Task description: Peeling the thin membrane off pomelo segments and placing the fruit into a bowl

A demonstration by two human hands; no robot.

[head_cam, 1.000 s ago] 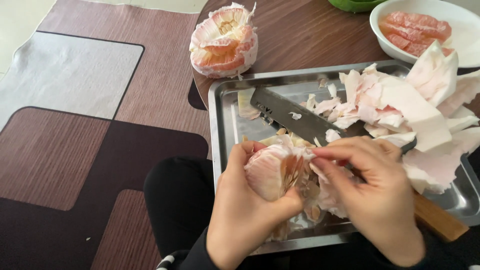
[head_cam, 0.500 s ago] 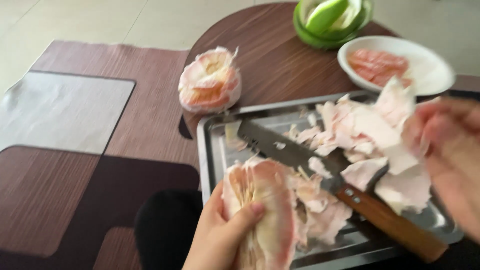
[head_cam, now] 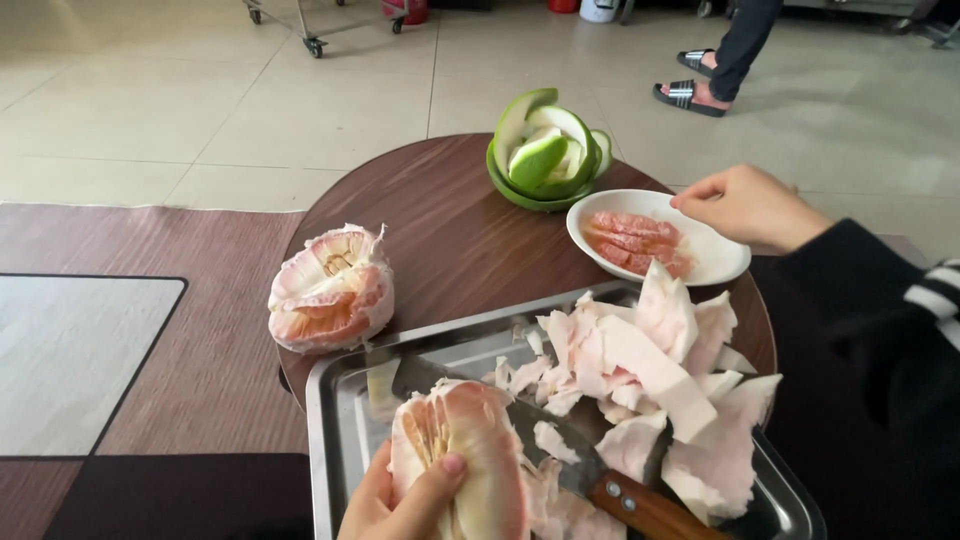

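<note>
Over the metal tray (head_cam: 335,420), the left hand (head_cam: 400,500) grips a half-peeled pomelo piece (head_cam: 465,450), thumb pressed across its front, fingers wrapped behind. Peeling looks partly done: several cleaned segments (head_cam: 635,240) fill the white plate (head_cam: 720,262), while another chunk (head_cam: 330,290) waits on the table (head_cam: 450,230). Beside the plate's rim, the right hand (head_cam: 745,205) hovers with fingers loosely curled, holding nothing visible.

No packages, labels, signs or screens can be made out anywhere in the view. At the far edge, a red object (head_cam: 405,10) and a white one (head_cam: 600,9) stand on the floor, both cut off by the frame, so it cannot be told whether either is a container or a package.
</note>
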